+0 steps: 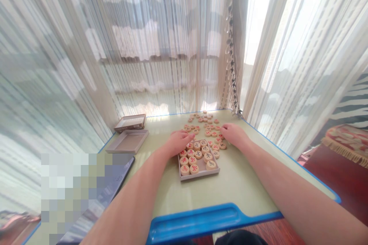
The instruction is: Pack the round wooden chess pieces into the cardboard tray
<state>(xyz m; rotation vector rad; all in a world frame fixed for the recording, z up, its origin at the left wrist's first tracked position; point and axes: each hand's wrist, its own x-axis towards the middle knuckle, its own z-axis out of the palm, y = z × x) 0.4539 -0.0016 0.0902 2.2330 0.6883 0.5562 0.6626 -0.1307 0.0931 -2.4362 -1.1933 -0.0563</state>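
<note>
A shallow cardboard box [198, 175] stands on the table, partly filled with round wooden Chinese chess pieces [192, 160] marked in red and black. Bare box bottom shows at its front middle. My left hand [179, 141] is at the box's back left corner, fingers stretched out and the thumb apart, with no piece visible in it. Beyond and right of the box lie several loose Chinese chess pieces [214, 134]. Among them on the right is my right hand [234, 134], its fingers bent together at a piece by their tips; the fingertips are partly hidden.
Two more shallow boxes, an open one [128, 141] and one behind it [130, 121], sit at the table's left edge. A dark-edged flat object [115, 183], partly blurred out, lies nearer. The green table [184, 195] has a blue rim; curtains [172, 65] hang behind.
</note>
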